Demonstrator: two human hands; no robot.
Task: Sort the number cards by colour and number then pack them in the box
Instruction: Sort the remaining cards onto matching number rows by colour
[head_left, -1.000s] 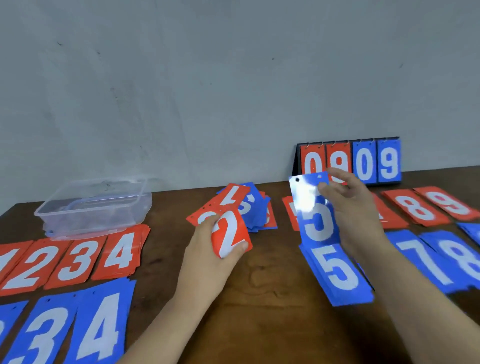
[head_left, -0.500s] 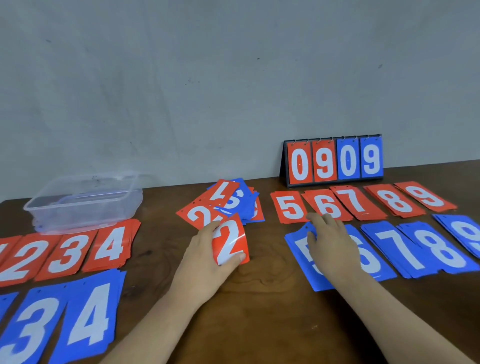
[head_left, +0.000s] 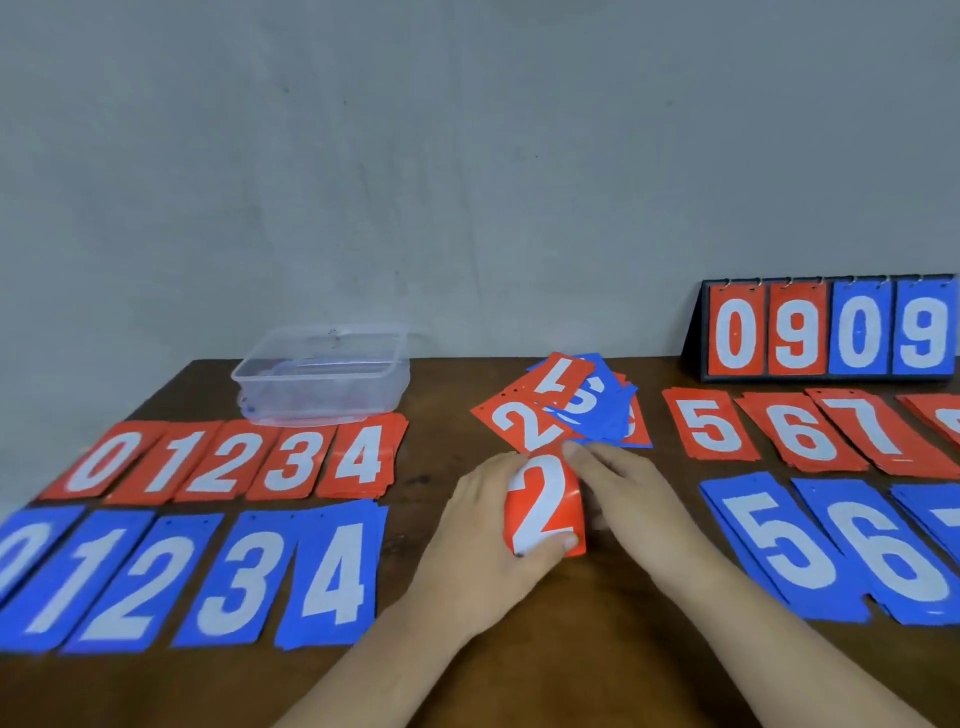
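Observation:
My left hand (head_left: 483, 540) grips a small stack of cards topped by a red 2 card (head_left: 543, 506) at the table's middle. My right hand (head_left: 631, 499) lies beside it, its fingertips on the stack's top right edge. Just behind is an unsorted heap of red and blue cards (head_left: 571, 402). On the left lie red piles 0 to 4 (head_left: 228, 462) and blue piles 0 to 4 (head_left: 192, 577). To the right are red piles from 5 up (head_left: 795, 431) and blue piles from 5 up (head_left: 831, 551). The clear plastic box (head_left: 322, 376) stands at the back left.
A flip scoreboard (head_left: 828, 330) reading 0 9 0 9 stands at the back right against the grey wall. Bare brown tabletop (head_left: 597, 649) shows around my forearms.
My right hand laid the blue 5 card on the blue 5 pile, then moved left to the red 2 stack. The view has swung left, so the 0 to 4 piles show fully.

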